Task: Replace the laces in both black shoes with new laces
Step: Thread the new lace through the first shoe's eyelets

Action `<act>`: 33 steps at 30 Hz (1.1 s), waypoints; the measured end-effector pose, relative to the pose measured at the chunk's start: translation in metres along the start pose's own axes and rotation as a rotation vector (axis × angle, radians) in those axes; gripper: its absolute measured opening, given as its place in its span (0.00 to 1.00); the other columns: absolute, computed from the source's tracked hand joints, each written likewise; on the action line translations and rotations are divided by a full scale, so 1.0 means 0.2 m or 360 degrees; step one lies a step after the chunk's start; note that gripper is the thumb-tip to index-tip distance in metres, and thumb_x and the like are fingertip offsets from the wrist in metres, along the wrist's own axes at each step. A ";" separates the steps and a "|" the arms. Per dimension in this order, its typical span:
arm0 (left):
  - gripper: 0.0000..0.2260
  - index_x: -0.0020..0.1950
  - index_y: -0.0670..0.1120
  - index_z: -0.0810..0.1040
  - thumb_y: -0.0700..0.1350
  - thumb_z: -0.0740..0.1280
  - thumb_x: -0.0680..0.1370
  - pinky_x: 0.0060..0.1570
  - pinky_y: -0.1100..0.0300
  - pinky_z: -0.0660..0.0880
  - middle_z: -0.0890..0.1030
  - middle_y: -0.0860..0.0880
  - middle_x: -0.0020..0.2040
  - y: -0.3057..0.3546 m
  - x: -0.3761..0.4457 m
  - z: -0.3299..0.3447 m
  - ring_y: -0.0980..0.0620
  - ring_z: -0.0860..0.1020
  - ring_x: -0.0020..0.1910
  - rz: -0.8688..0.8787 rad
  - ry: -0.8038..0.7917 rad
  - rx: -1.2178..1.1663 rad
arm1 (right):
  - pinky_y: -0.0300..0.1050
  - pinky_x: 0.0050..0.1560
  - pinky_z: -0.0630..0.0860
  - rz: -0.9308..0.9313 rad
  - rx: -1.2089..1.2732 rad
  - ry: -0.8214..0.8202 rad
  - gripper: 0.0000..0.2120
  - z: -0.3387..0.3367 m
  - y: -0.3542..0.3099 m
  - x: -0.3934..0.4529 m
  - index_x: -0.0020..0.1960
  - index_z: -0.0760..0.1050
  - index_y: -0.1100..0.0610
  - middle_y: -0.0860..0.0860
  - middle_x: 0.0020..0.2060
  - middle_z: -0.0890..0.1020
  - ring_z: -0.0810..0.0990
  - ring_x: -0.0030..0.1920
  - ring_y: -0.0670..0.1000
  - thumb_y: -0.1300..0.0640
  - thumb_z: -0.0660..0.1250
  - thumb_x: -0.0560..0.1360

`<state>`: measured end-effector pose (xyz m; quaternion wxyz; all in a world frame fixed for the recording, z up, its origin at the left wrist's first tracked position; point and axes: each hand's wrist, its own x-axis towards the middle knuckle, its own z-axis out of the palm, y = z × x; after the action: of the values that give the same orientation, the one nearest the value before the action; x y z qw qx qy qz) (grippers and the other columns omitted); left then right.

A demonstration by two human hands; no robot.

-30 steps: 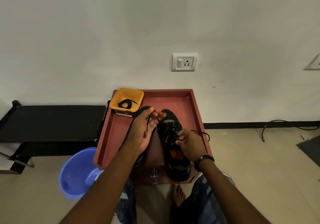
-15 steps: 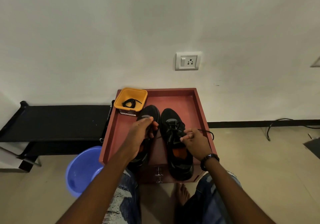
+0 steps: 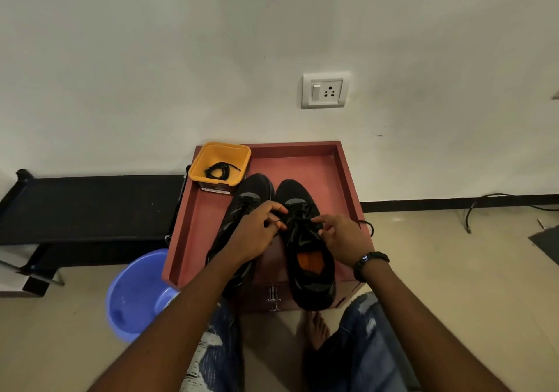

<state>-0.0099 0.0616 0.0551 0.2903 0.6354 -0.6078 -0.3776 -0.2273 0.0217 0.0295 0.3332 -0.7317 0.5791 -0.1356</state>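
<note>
Both black shoes sat side by side, toes toward the wall, in the red tray (image 3: pixel 348 176). This likely kept the pair steady and within reach.

Left hand (image 3: pixel 257 234) and right hand (image 3: pixel 340 235) met over the right shoe (image 3: pixel 305 246). Each grip pinched a strand of its black lace (image 3: pixel 298 220), probably tensioning or knotting. One lace end trailed over the tray rim.

Left shoe (image 3: pixel 252 190) partly hidden by the left hand.

Coiled lace (image 3: pixel 219 170) lay in the yellow tub (image 3: pixel 220 152); new or old, unclear.
</note>
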 end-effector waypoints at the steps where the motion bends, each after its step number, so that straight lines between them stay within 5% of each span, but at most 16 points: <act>1: 0.12 0.59 0.53 0.75 0.38 0.65 0.80 0.36 0.64 0.76 0.84 0.55 0.43 -0.01 0.00 0.00 0.57 0.80 0.37 -0.0005 0.0011 -0.0028 | 0.29 0.37 0.65 -0.0001 -0.0032 -0.0005 0.13 0.01 0.01 0.00 0.63 0.77 0.51 0.46 0.46 0.74 0.73 0.42 0.43 0.59 0.62 0.81; 7: 0.09 0.55 0.52 0.78 0.39 0.64 0.81 0.37 0.66 0.77 0.84 0.56 0.43 -0.05 0.01 0.01 0.55 0.82 0.43 -0.0018 0.0054 -0.0081 | 0.35 0.38 0.69 -0.0018 -0.0052 0.0115 0.04 0.01 0.10 0.03 0.45 0.81 0.47 0.48 0.47 0.78 0.77 0.43 0.45 0.53 0.69 0.77; 13: 0.05 0.55 0.49 0.80 0.42 0.66 0.81 0.38 0.68 0.74 0.85 0.55 0.44 -0.06 0.01 0.01 0.60 0.81 0.39 -0.0007 0.0195 -0.0165 | 0.38 0.39 0.72 0.0034 -0.0076 0.0110 0.07 -0.01 0.13 0.01 0.40 0.80 0.47 0.45 0.43 0.81 0.79 0.43 0.46 0.53 0.71 0.77; 17: 0.05 0.55 0.48 0.80 0.43 0.66 0.81 0.37 0.67 0.74 0.86 0.54 0.44 -0.05 0.02 0.01 0.53 0.82 0.42 -0.0038 0.0192 -0.0230 | 0.34 0.40 0.70 0.0063 -0.0002 0.0215 0.04 -0.02 0.11 -0.01 0.52 0.80 0.49 0.45 0.48 0.79 0.79 0.47 0.47 0.55 0.69 0.77; 22: 0.04 0.52 0.50 0.79 0.42 0.67 0.80 0.39 0.66 0.75 0.85 0.55 0.42 0.00 0.03 0.04 0.57 0.82 0.40 0.0043 0.0056 -0.0194 | 0.36 0.50 0.75 -0.0370 0.0025 0.0193 0.24 -0.06 -0.05 -0.04 0.70 0.69 0.44 0.45 0.53 0.73 0.74 0.47 0.42 0.53 0.70 0.76; 28: 0.06 0.55 0.47 0.78 0.44 0.70 0.78 0.43 0.67 0.71 0.82 0.58 0.41 0.11 0.08 0.05 0.68 0.78 0.38 0.0170 -0.0093 0.0021 | 0.42 0.51 0.75 -0.0445 -0.0219 0.0061 0.09 -0.12 -0.11 0.01 0.56 0.81 0.51 0.48 0.48 0.80 0.75 0.46 0.45 0.51 0.66 0.79; 33: 0.09 0.55 0.52 0.77 0.43 0.72 0.76 0.49 0.63 0.71 0.76 0.54 0.48 0.08 0.08 0.07 0.62 0.74 0.44 0.0293 0.0009 0.0252 | 0.37 0.42 0.76 -0.0081 0.0075 0.0305 0.06 -0.17 0.01 0.03 0.54 0.77 0.55 0.50 0.41 0.84 0.82 0.41 0.47 0.53 0.65 0.81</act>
<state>-0.0307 0.0460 0.0595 0.2743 0.5989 -0.6906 -0.2984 -0.2464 0.0042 0.0528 0.2898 -0.7217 0.5861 -0.2272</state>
